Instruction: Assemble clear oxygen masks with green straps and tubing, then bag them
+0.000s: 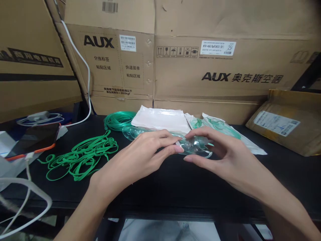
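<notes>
A clear, green-tinted plastic oxygen mask [194, 144] is held between my two hands above the black table. My left hand [150, 147] pinches its left edge between thumb and fingers, at a small pale strip [180, 146]. My right hand [223, 147] curves around the mask's right side, index fingertip at its upper edge and thumb below; its other fingers are partly hidden behind the mask. Behind my left hand lies another clear mask [129, 133], mostly covered. Green elastic cord [82, 155] sits in a loose tangle to the left.
Coiled green tubing [119, 120], white packets [162, 118] and green-and-white bags [220, 127] lie at the back of the table [160, 190]. A phone [37, 139] with white cables is at left, a taped parcel [288, 117] at right. Cardboard boxes [175, 67] stand behind.
</notes>
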The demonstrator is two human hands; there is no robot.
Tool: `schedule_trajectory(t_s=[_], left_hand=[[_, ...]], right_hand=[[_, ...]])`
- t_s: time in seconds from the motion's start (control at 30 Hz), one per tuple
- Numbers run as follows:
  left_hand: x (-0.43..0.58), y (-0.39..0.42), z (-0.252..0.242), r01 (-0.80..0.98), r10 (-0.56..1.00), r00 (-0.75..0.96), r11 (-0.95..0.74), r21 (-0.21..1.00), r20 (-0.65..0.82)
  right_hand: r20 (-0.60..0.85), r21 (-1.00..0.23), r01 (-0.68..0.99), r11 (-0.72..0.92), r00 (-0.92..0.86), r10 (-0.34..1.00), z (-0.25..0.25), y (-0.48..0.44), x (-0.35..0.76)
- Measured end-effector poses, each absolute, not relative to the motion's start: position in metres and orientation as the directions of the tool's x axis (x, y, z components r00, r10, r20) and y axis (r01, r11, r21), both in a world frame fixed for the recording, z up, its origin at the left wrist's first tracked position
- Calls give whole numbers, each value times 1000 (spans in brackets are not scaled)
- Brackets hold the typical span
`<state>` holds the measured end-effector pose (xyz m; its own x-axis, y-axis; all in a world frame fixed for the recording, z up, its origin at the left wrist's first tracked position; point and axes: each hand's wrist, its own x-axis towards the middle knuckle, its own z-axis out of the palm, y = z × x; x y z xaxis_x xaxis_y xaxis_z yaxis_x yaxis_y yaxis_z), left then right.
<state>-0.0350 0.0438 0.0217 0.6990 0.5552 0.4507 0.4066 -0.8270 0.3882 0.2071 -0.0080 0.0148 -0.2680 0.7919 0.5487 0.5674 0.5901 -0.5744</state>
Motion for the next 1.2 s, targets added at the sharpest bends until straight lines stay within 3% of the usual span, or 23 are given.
schedule_trajectory(t_s=[0.2,0.37,0.5,0.73,0.87,1.07,1.2], left_hand=[[-30,46,20,280,624,593,-753,596,509],[-29,45,24,262,787,480,-551,792,388],[-26,44,24,167,783,520,-485,858,341],[-16,42,19,-80,805,545,-228,970,234],[-15,42,17,-90,830,516,-195,977,213],[-12,44,16,-212,803,519,-212,954,294],[-9,44,17,-237,795,483,-286,929,368]], right_hand=[[725,-386,566,728,-302,619,17,-11,201],[798,-317,564,763,-276,536,16,-14,194],[835,-279,573,771,-251,489,13,-11,190],[876,-221,577,786,-237,420,9,-6,186],[893,-171,545,821,-266,362,8,-2,188],[871,-262,504,823,-244,426,5,-1,186],[776,-563,415,715,-33,630,4,-3,184]])
